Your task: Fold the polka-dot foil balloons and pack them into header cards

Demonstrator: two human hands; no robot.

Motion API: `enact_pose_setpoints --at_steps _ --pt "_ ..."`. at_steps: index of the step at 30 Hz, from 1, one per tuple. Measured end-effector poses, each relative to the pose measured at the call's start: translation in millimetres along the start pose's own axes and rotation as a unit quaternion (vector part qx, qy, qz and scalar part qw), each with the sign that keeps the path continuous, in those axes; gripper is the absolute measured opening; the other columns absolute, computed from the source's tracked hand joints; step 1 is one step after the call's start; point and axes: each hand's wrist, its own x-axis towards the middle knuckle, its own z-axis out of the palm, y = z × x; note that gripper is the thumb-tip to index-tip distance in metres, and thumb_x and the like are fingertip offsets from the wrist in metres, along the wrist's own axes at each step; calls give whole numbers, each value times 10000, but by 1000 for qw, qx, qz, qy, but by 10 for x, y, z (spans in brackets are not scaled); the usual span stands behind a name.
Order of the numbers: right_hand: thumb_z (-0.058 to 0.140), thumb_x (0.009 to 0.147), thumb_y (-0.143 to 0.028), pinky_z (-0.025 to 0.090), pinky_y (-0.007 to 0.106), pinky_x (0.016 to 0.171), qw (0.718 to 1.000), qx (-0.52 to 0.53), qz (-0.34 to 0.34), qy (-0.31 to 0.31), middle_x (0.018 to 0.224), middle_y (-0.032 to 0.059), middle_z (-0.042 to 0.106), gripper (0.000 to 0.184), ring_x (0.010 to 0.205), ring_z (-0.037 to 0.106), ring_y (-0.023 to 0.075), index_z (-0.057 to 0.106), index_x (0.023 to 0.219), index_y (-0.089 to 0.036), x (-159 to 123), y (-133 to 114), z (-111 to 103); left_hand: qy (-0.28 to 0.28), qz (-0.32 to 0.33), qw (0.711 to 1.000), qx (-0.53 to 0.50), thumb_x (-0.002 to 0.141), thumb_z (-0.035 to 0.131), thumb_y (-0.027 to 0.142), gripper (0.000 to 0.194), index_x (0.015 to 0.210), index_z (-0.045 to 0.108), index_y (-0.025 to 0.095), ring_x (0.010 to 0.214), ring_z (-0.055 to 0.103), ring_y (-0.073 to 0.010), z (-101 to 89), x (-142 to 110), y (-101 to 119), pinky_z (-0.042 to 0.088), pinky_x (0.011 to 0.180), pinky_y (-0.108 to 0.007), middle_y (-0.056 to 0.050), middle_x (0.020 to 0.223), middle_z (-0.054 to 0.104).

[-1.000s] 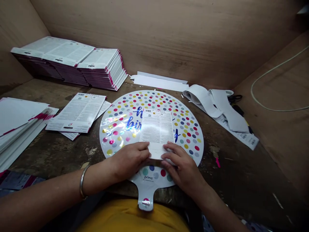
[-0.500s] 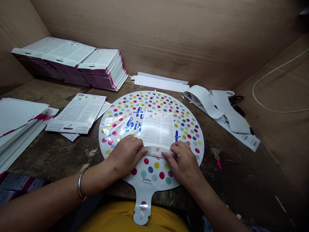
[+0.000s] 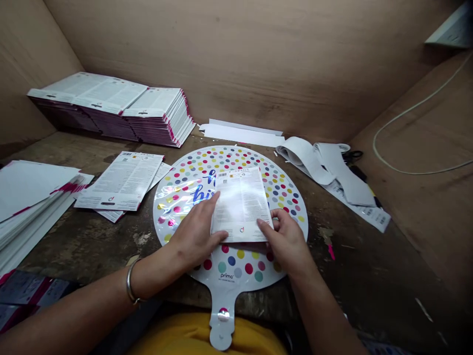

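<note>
A white printed packet [image 3: 242, 204] with a barcode and a small logo is between my hands, just above a flat foil balloon. My left hand [image 3: 197, 227] grips its left side, thumb on the front near the lower corner. With thumb in front and fingers behind, my right hand [image 3: 286, 236] pinches the lower right edge. The round foil balloon [image 3: 231, 264] is white with coloured dots and blue lettering, partly covered by the packet. Its tail [image 3: 221, 320] points toward me over the table edge.
Stacked packets [image 3: 107, 106] stand at the back left. Two loose packets [image 3: 121, 180] overlap left of the balloon, beside a pile of white cards [image 3: 33, 192]. Label rolls [image 3: 332, 172] and scissors [image 3: 353, 157] lie at the right. White paper strips [image 3: 242, 133] rest along the back wall.
The packet's lower edge was bent up between both hands; now it is flat. My left hand has moved up its left side, and my right hand has shifted to the lower right corner.
</note>
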Motion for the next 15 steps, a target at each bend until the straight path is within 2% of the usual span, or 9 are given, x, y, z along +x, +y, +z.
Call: enact_pose_setpoints --at_steps 1,2,4,6,7,10,12,15 --pt "575 755 -467 328 221 384 996 82 14 -8 533 -60 536 269 401 456 112 476 815 -224 -27 1 -29 7 -40 995 -86 694 709 291 873 1416 222 221 1097 511 -286 -3 -4 48 461 892 -453 -144 1325 437" --pt "585 756 -479 317 208 354 989 147 24 -10 526 -68 540 291 366 435 97 488 853 -221 -57 1 -59 -2 -82 979 -186 681 724 307 903 1418 210 220 1036 552 -267 -2 -9 105 497 832 -420 -155 1310 452" --pt "618 750 -480 309 187 322 977 212 27 -2 564 -58 584 318 337 414 70 524 887 -209 -124 -1 -115 -66 -142 915 -371 681 731 317 819 1366 304 184 860 621 -213 17 -19 230 535 692 -340 -153 1175 557" --pt "629 761 -462 344 182 331 968 247 24 -18 667 -20 649 315 373 456 68 568 920 -197 -202 -2 -156 -131 -169 855 -472 688 729 304 612 1214 461 141 663 625 -151 57 -29 339 524 576 -271 -102 953 646" --pt "637 763 -448 388 191 362 962 271 25 -35 740 6 676 316 430 510 83 587 944 -193 -245 0 -169 -137 -182 840 -492 688 731 298 516 1123 512 129 594 608 -127 82 -35 379 513 538 -248 -76 866 657" --pt "699 729 -371 518 264 576 924 371 36 -83 1001 71 686 387 738 641 169 605 1060 -194 -387 14 -157 -88 -226 822 -516 703 723 293 370 983 546 129 543 602 -105 163 -64 445 508 514 -223 -42 785 661" --pt "734 699 -304 530 315 692 898 428 51 -89 1091 79 665 485 864 642 204 578 1149 -214 -480 23 -96 -76 -236 807 -536 718 713 299 367 1000 544 134 578 627 -117 216 -98 467 513 524 -216 -44 799 669" --pt "732 702 -232 520 345 764 869 489 58 -59 1099 61 663 610 916 633 209 495 1263 -252 -577 26 47 -97 -226 785 -569 724 716 302 407 1053 548 130 622 646 -132 285 -163 494 519 542 -215 -61 841 681"
